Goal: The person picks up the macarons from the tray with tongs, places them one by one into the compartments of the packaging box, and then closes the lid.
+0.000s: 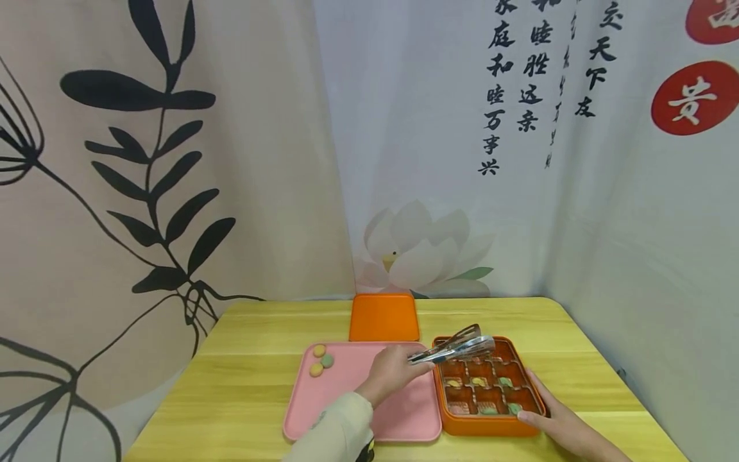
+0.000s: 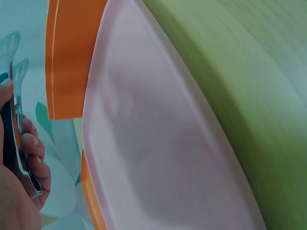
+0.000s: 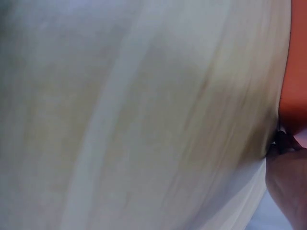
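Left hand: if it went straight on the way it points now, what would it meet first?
Likely the orange box; the tongs in the left hand reach over it. Whether they would touch or clear it, depth leaves unclear.

Readable text appears only in the head view, on the white fabric curtain (image 1: 612,205). The first black vertical column (image 1: 495,95) reads 庭和睦万事兴 below a cropped character; the second column (image 1: 536,65), 睦胜远亲, likewise. A thin third column (image 1: 557,110) is illegible. The fourth column (image 1: 602,49) reads 交天下友. A solid red oval (image 1: 695,97) bears white 贵; the cropped red oval above (image 1: 716,20) bears one incomplete white character.
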`<action>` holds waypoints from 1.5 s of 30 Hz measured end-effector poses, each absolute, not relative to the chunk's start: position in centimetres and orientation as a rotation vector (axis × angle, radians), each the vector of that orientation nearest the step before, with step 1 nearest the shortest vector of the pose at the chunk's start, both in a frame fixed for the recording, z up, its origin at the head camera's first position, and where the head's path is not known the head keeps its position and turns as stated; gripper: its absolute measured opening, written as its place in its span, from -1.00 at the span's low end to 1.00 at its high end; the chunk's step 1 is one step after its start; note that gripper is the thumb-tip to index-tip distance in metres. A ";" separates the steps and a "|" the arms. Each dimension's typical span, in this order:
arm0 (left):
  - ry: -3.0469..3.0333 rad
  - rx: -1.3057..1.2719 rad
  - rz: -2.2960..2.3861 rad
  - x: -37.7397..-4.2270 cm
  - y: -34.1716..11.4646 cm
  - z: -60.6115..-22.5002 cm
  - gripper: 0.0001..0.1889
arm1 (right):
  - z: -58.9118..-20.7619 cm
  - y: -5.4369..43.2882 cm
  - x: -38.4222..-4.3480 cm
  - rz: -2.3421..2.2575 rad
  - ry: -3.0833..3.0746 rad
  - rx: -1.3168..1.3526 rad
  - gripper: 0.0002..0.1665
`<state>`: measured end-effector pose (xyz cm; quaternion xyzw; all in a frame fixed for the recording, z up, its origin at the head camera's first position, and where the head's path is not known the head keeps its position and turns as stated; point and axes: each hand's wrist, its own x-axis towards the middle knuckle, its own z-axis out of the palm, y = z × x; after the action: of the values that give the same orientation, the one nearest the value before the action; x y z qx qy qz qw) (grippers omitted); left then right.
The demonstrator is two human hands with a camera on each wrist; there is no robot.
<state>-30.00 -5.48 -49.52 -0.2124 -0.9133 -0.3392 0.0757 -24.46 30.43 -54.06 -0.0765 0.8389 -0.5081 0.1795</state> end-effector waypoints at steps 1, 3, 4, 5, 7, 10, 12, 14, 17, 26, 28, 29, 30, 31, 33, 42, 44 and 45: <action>-2.734 -0.632 -1.027 -30.0 -5.7 -49.6 -0.71 | -54.1 30.4 -24.4 -1.444 2.358 -0.207 0.08; -2.722 -0.624 -1.055 -30.1 -6.4 -49.7 -0.69 | -54.1 30.5 -24.5 -1.443 2.350 -0.192 0.09; -2.717 -0.614 -1.060 -30.1 -6.8 -49.7 -0.67 | -54.1 30.5 -24.5 -1.438 2.349 -0.190 0.09; -2.713 -0.606 -1.067 -30.2 -7.2 -49.8 -0.66 | -54.1 30.5 -24.5 -1.440 2.343 -0.188 0.09; -2.712 -0.588 -1.079 -30.2 -8.2 -49.9 -0.65 | -54.1 30.5 -24.5 -1.434 2.341 -0.184 0.09; -2.710 -0.554 -1.073 -30.3 -9.7 -50.0 -0.65 | -54.1 30.6 -24.6 -1.411 2.349 -0.193 0.08; -2.700 -0.536 -1.073 -30.3 -10.7 -50.0 -0.67 | -54.1 30.6 -24.6 -1.397 2.355 -0.191 0.08; -2.687 -0.520 -1.065 -30.2 -11.7 -49.9 -0.70 | -54.2 30.7 -24.7 -1.397 2.352 -0.198 0.08; -2.673 -0.490 -1.090 -29.9 -13.3 -49.7 -0.72 | -54.2 30.7 -24.7 -1.395 2.348 -0.201 0.08; -2.675 -0.337 -1.035 -29.3 -17.9 -49.4 -0.71 | -54.1 30.7 -24.9 -1.403 2.342 -0.192 0.05; -2.669 -0.304 -1.021 -29.1 -18.9 -49.4 -0.67 | -54.0 30.6 -24.8 -1.398 2.351 -0.198 0.05; -2.673 -0.287 -1.023 -29.0 -19.4 -49.4 -0.65 | -54.0 30.6 -24.8 -1.402 2.348 -0.202 0.06; -2.678 -0.271 -1.029 -28.9 -19.8 -49.4 -0.63 | -53.9 30.6 -24.7 -1.401 2.352 -0.203 0.06; -2.685 -0.255 -1.039 -28.7 -20.3 -49.3 -0.64 | -53.8 30.5 -24.7 -1.402 2.354 -0.207 0.07; -2.704 -0.204 -1.060 -28.4 -21.1 -49.4 -0.63 | -53.8 30.5 -24.6 -1.410 2.347 -0.215 0.08; -2.769 -0.023 -1.136 -26.7 -25.3 -49.8 -0.60 | -53.8 30.5 -24.5 -1.410 2.341 -0.197 0.10; -2.779 -0.008 -1.145 -26.3 -26.2 -49.7 -0.63 | -53.9 30.5 -24.5 -1.411 2.341 -0.195 0.11; -2.784 0.000 -1.141 -26.1 -26.6 -49.7 -0.64 | -53.9 30.5 -24.5 -1.407 2.343 -0.192 0.11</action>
<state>-26.07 -26.64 -49.71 0.0000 -0.9233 -0.3784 0.0662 -24.46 30.50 -53.94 -0.0686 0.8380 -0.5032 0.1995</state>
